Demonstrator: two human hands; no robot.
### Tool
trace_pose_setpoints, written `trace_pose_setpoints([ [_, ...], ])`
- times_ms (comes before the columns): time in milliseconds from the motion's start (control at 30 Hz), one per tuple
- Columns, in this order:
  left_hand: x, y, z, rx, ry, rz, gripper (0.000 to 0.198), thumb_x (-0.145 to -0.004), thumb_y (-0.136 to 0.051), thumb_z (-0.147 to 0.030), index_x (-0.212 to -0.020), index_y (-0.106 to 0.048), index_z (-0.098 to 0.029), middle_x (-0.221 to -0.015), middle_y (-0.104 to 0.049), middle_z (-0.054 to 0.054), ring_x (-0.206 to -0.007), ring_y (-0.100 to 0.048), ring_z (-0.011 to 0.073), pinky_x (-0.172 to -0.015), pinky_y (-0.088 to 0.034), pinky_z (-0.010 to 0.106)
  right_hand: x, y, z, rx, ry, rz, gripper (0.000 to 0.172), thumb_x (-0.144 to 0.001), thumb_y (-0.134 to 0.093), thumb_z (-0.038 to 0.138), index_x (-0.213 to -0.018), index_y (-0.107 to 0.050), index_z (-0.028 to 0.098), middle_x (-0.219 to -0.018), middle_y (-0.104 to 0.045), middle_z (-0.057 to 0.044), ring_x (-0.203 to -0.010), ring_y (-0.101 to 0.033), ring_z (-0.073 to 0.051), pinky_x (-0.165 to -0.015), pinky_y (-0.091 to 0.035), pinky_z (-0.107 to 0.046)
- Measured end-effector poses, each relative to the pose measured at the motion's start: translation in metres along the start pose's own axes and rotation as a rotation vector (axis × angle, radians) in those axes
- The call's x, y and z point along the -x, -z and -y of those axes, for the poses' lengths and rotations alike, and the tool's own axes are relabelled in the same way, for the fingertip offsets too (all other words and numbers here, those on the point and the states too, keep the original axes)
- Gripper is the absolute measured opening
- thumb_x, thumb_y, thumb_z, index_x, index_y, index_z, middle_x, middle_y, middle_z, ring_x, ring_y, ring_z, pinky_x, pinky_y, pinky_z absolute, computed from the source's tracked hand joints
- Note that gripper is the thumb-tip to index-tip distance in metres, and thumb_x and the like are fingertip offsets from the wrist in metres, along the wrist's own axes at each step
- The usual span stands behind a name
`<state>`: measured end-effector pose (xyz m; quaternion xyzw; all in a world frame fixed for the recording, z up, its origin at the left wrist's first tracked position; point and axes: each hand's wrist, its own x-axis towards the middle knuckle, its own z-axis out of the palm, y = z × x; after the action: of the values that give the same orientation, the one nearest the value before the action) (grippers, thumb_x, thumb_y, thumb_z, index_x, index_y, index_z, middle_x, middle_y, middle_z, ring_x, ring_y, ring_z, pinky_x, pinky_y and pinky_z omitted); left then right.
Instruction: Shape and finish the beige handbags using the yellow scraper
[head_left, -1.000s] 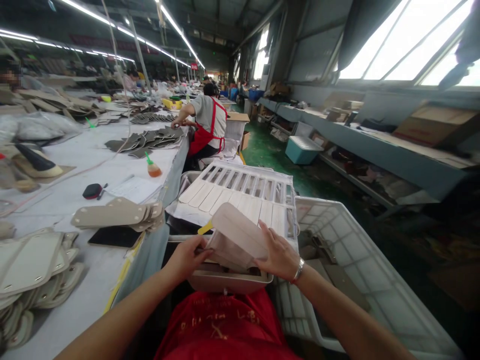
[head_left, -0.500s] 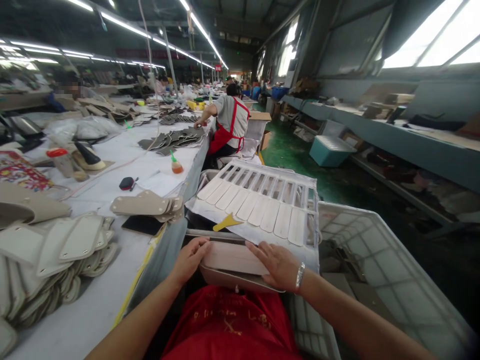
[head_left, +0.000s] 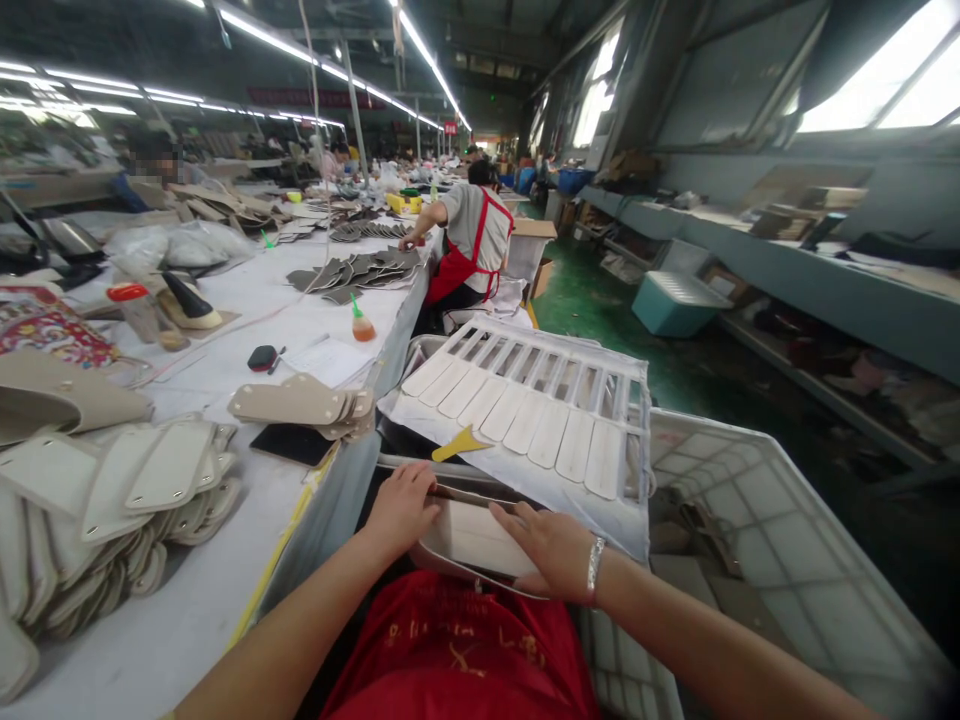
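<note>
Just above my lap is a beige leather-like piece [head_left: 480, 582], bent up around a pale flat strip [head_left: 472, 535] with rounded ends. My left hand [head_left: 405, 505] grips its left end, fingers over the far edge and thumb at the near side. At the right end, my right hand [head_left: 551, 545] holds it, fingers laid across the strip and thumb low by the near edge. A silver bracelet is on the right wrist. Beyond the hands, several pale strips [head_left: 517, 425] lie in a row on a white rack [head_left: 570, 362], beside a yellow spatula-like scraper [head_left: 461, 445].
Left, the white table [head_left: 217, 610] bears a heap of pale panels [head_left: 127, 510], a smaller stack [head_left: 296, 400], a dark phone-like slab [head_left: 289, 445] and an orange-filled bottle [head_left: 362, 318]. A white crate [head_left: 795, 530] stands at right. A co-worker [head_left: 476, 235] sits ahead.
My left hand has shifted over the far edge of the piece. The piece's far side now stands up more behind the strip. The whole view has swung slightly left.
</note>
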<state>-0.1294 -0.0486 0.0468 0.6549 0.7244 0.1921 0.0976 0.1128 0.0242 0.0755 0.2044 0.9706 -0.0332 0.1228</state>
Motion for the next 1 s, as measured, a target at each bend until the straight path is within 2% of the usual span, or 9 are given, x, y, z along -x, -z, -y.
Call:
trace_pose_setpoints([
  [100,-0.005,0.003,-0.018,-0.196,-0.058,-0.009,0.025,-0.071,-0.056,-0.014,-0.095,-0.057,-0.019,-0.133,-0.044,0.012,-0.126,-0.032,0.0308,-0.102,-0.025,0.049,-0.013,-0.003,-0.001,-0.052,-0.011,0.057,0.091,-0.066,-0.063,0.047,-0.141,-0.022,0.014,-0.122,-0.047,-0.022,-0.089,-0.058,-0.031,-0.071,-0.047,-0.041],
  [167,-0.003,0.0,-0.036,-0.188,-0.18,0.034,0.022,-0.076,-0.052,-0.018,-0.098,-0.057,-0.019,-0.129,-0.047,0.011,-0.122,-0.036,0.0298,-0.101,-0.026,0.047,-0.02,-0.004,-0.004,-0.12,-0.01,0.079,0.093,-0.062,-0.067,0.046,-0.139,-0.026,0.013,-0.123,-0.047,-0.023,-0.093,-0.058,-0.033,-0.074,-0.047,-0.043],
  [233,0.002,-0.008,-0.054,-0.103,-0.322,0.211,0.024,-0.079,-0.052,-0.03,-0.101,-0.057,-0.019,-0.118,-0.055,0.011,-0.11,-0.047,0.0279,-0.094,-0.036,0.042,-0.022,-0.003,-0.013,-0.257,0.045,0.068,0.088,-0.06,-0.069,0.045,-0.134,-0.035,0.013,-0.122,-0.049,-0.021,-0.1,-0.055,-0.033,-0.081,-0.046,-0.044],
  [333,0.008,-0.019,-0.07,-0.038,-0.43,0.473,0.041,-0.074,-0.057,-0.046,-0.106,-0.057,-0.019,-0.105,-0.06,0.01,-0.095,-0.054,0.0272,-0.082,-0.045,0.038,-0.011,-0.001,-0.037,-0.625,0.028,-0.026,0.063,-0.066,-0.065,0.044,-0.121,-0.05,0.016,-0.112,-0.059,-0.012,-0.103,-0.054,-0.026,-0.089,-0.043,-0.039],
  [467,0.005,-0.023,-0.071,-0.068,-0.494,0.543,0.038,-0.074,-0.056,-0.049,-0.099,-0.06,-0.02,-0.105,-0.059,0.01,-0.095,-0.054,0.0273,-0.082,-0.045,0.038,0.027,-0.017,-0.069,-1.124,-0.538,-0.225,0.041,-0.078,-0.055,0.043,-0.112,-0.054,0.019,-0.081,-0.064,-0.003,-0.075,-0.062,-0.015,-0.071,-0.051,-0.03],
  [567,0.001,-0.024,-0.072,-0.107,-0.561,0.564,0.039,-0.074,-0.057,-0.049,-0.1,-0.06,-0.02,-0.108,-0.059,0.011,-0.096,-0.054,0.0292,-0.084,-0.045,0.041,0.058,-0.041,-0.075,-1.332,-0.796,-0.095,0.041,-0.078,-0.055,0.043,-0.11,-0.052,0.017,-0.06,-0.057,0.002,-0.045,-0.054,-0.01,-0.047,-0.048,-0.025],
  [700,-0.005,-0.035,-0.081,-0.093,-0.606,0.567,0.058,-0.073,-0.061,-0.042,-0.125,-0.047,-0.02,-0.134,-0.044,0.014,-0.111,-0.049,0.0319,-0.091,-0.042,0.043,0.085,-0.065,-0.062,-1.703,-0.604,0.19,0.051,-0.074,-0.061,0.04,-0.118,-0.045,0.021,-0.063,-0.056,0.004,-0.04,-0.052,-0.007,-0.041,-0.045,-0.019],
  [833,-0.018,-0.047,-0.09,-0.016,-0.707,0.625,0.084,-0.068,-0.064,-0.03,-0.14,-0.022,-0.025,-0.149,-0.017,0.01,-0.128,-0.035,0.0302,-0.101,-0.035,0.041,0.084,-0.067,-0.047,-1.81,-0.534,0.132,0.07,-0.067,-0.068,0.034,-0.127,-0.033,0.021,-0.071,-0.057,0.004,-0.041,-0.051,-0.006,-0.037,-0.041,-0.016],
  [1000,-0.026,-0.042,-0.091,0.028,-0.724,0.724,0.086,-0.067,-0.061,-0.027,-0.141,-0.017,-0.031,-0.15,-0.011,0.003,-0.125,-0.04,0.0287,-0.101,-0.036,0.039,0.073,-0.069,-0.04,-1.857,-0.593,0.094,0.065,-0.061,-0.067,0.02,-0.12,-0.039,0.018,-0.067,-0.057,0.006,-0.036,-0.046,-0.005,-0.032,-0.035,-0.014],
])
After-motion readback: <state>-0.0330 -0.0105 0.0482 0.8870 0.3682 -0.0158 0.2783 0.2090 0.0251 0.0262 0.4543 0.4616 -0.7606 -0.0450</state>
